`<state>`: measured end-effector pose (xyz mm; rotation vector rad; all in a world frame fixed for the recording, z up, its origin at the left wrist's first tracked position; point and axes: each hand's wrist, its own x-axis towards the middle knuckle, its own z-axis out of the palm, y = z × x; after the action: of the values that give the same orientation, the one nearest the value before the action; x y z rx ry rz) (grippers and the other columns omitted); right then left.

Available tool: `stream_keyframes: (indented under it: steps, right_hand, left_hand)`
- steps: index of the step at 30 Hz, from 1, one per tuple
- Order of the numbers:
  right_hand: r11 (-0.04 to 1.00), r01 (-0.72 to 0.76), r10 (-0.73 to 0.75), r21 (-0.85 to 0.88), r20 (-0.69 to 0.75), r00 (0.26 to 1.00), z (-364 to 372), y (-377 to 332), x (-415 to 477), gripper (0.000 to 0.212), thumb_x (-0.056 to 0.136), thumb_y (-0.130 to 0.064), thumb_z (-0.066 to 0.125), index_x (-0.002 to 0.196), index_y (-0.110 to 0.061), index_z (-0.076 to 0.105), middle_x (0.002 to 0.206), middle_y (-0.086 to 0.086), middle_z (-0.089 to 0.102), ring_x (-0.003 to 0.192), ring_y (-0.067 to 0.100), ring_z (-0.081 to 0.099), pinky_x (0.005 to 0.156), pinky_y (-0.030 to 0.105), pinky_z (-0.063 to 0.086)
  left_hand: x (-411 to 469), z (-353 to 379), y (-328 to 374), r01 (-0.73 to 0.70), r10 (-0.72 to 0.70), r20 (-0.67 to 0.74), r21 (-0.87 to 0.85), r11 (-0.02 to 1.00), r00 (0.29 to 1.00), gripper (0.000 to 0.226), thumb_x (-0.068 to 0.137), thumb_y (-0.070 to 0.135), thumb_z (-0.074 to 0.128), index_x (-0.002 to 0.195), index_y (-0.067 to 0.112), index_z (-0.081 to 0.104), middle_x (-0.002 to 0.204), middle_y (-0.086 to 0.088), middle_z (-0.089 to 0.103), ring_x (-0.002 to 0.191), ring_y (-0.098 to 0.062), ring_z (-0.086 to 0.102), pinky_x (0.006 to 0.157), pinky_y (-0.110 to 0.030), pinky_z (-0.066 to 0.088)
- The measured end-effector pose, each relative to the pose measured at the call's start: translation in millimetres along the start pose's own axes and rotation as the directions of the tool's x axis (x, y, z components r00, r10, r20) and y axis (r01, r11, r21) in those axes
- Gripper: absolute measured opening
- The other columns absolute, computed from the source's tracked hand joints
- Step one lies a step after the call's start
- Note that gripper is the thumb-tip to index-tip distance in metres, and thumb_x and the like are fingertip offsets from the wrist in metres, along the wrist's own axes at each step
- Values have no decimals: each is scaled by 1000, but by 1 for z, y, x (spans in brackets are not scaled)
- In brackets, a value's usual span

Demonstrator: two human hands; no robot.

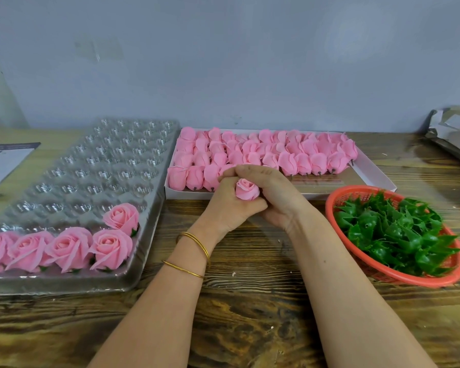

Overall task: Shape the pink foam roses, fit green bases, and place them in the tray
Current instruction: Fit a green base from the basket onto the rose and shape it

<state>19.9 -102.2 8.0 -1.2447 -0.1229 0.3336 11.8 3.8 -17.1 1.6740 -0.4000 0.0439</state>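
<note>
Both forearms reach forward, left hand (pixel 229 205) and right hand (pixel 274 192) pressed together, fingers curled round one pink rose (pixel 247 189).

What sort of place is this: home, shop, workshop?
Likely a craft-assembly workbench: a white box packed with rows of unshaped pink buds, a clear moulded tray holding some finished roses, and a red basket of green bases on a wooden table. The left hand and right hand grip another rose.
</note>
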Motion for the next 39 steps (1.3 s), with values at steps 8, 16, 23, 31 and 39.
stream_keyframes:
  steps: [8,16,23,31,39]
  right_hand:
    - [976,131,-171,-176,-235,957,1,1,1,19,92,-10,60,79,-11,74,78,7,74,80,17,71,70,31,56]
    - [920,232,-289,-316,-147,946,1,-2,-4,16,66,-10,66,79,-13,74,83,3,71,88,17,67,75,27,53]
    - [873,253,-328,-417,-118,937,1,-4,-7,18,81,5,66,89,-10,73,87,4,70,88,8,66,80,21,52]
    - [851,253,-350,-460,-139,926,3,-3,-8,20,79,7,66,88,-9,73,81,1,70,77,0,65,69,11,49]
    - [856,253,-349,-450,-144,926,5,-2,-8,22,78,9,65,84,-12,72,86,7,71,81,8,66,69,13,50]
  left_hand:
    - [2,-3,2,-22,45,-123,179,984,991,24,79,3,74,83,26,68,81,7,71,78,-4,65,66,-12,49]
    - [4,-4,0,68,16,-235,347,935,972,7,81,9,72,88,8,73,78,-6,72,76,-17,67,61,-20,48]
    - [3,-5,4,81,2,-213,384,920,977,15,84,11,70,98,7,74,88,-9,73,85,-21,67,70,-24,50]
    - [0,-4,8,87,-13,-185,401,912,983,16,85,10,70,100,4,73,92,-13,74,90,-25,67,80,-39,53]
    - [-2,-4,9,72,-6,-174,375,924,985,21,86,10,70,106,7,74,100,-13,74,97,-25,67,87,-42,53]
